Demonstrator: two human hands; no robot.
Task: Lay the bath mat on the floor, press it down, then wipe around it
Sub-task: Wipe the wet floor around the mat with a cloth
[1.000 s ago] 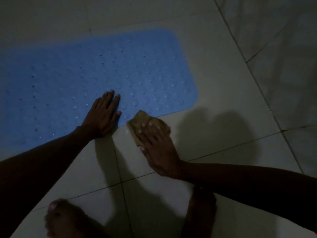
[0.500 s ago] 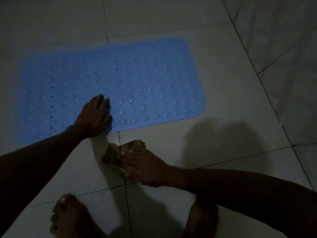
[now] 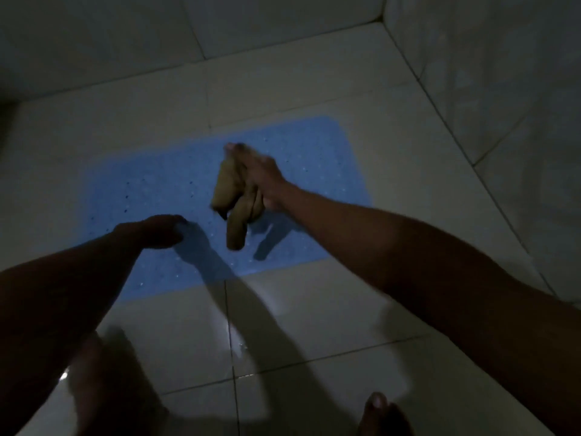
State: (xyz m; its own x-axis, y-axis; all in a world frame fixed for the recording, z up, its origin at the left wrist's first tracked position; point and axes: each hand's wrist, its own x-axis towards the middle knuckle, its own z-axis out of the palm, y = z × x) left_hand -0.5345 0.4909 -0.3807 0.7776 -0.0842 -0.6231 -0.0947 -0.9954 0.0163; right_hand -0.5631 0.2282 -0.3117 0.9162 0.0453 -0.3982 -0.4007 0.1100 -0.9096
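Note:
The blue bath mat [image 3: 141, 190] with its dotted surface lies flat on the pale tiled floor [image 3: 314, 309]. My right hand [image 3: 261, 174] is raised above the mat's middle and grips a brown cloth [image 3: 234, 196], which hangs down in loose folds and casts a shadow on the mat. My left hand [image 3: 157, 231] hovers over the mat's near half, dark and in shadow, its fingers loosely bent and holding nothing.
Tiled walls rise at the back [image 3: 94, 42] and on the right [image 3: 503, 73], meeting in a corner beyond the mat. A wet glint [image 3: 235, 347] shows along the tile joint in front of the mat. My bare feet [image 3: 377, 407] stand at the bottom edge.
Both hands have lifted off the floor and mat. My right hand has raised the cloth from the tiles into the air over the mat, and the view has pulled up and back.

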